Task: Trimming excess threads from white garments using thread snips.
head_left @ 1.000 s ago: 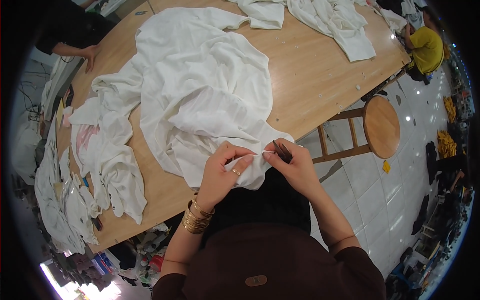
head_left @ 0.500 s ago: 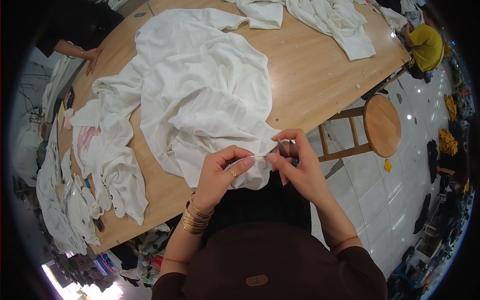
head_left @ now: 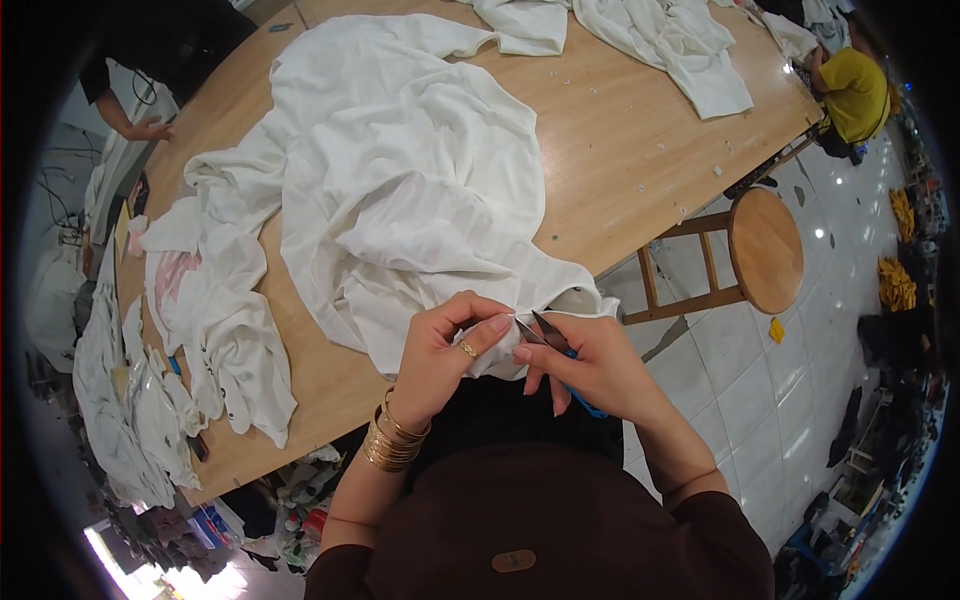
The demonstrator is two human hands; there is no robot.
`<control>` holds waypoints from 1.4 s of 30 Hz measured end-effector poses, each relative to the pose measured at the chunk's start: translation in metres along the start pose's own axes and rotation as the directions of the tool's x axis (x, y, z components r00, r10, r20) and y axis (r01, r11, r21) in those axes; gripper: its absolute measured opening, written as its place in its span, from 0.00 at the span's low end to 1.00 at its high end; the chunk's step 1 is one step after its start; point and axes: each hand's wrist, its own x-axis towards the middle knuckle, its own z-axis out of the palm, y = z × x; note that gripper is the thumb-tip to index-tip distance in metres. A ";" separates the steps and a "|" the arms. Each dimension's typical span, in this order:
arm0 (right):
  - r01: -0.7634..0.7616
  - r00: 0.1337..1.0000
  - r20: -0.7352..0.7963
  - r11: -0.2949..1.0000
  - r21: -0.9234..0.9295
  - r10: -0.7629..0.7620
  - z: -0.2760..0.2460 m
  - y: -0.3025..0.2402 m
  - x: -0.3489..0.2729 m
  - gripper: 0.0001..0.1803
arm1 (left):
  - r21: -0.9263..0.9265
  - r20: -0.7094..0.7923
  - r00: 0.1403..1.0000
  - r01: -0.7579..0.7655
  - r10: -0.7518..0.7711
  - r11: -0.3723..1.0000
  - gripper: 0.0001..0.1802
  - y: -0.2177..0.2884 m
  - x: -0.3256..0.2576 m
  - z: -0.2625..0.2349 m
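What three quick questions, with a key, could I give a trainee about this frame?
1. Multiple choice: what does the right hand hold?
A) a ruler
B) dark-bladed snips
C) a marker

2. True or false: the gold bangles are worn on the person's right side.

3. Fill the gap: the left hand pinches ____ cloth near the snips' blades.

Key: 1. B. 2. False; they are on the left. 3. White.
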 end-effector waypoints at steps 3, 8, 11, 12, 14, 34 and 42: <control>-0.009 1.000 0.009 1.000 -0.011 0.009 0.000 0.000 0.000 0.10 | -0.009 -0.002 1.000 0.000 0.000 1.000 0.08 0.000 0.000 0.001; -0.026 1.000 0.017 1.000 -0.009 0.026 -0.001 0.000 0.000 0.11 | -0.010 -0.002 1.000 -0.002 0.002 1.000 0.08 -0.001 0.000 0.001; -0.033 0.999 0.020 0.999 0.031 0.032 -0.001 0.001 0.001 0.11 | 0.011 -0.015 1.000 -0.027 0.028 1.000 0.08 -0.004 0.000 0.002; -0.032 0.999 0.020 0.999 0.031 0.032 -0.001 0.002 0.001 0.11 | 0.018 -0.019 0.998 -0.051 0.051 0.999 0.08 -0.005 0.000 0.002; -0.047 0.998 0.036 0.996 0.075 0.044 -0.001 0.006 0.002 0.11 | 0.026 -0.022 0.997 -0.075 0.076 0.997 0.08 -0.006 0.000 0.003; 0.392 0.756 -0.260 0.734 -0.554 -0.600 0.007 0.030 0.015 0.10 | 0.020 -0.049 0.999 0.002 -0.001 1.000 0.08 -0.005 -0.001 0.007; 0.354 0.720 -0.200 0.600 -0.717 -0.664 0.011 0.037 0.014 0.10 | 0.186 -0.079 0.993 -0.074 0.090 0.980 0.06 -0.009 0.000 0.010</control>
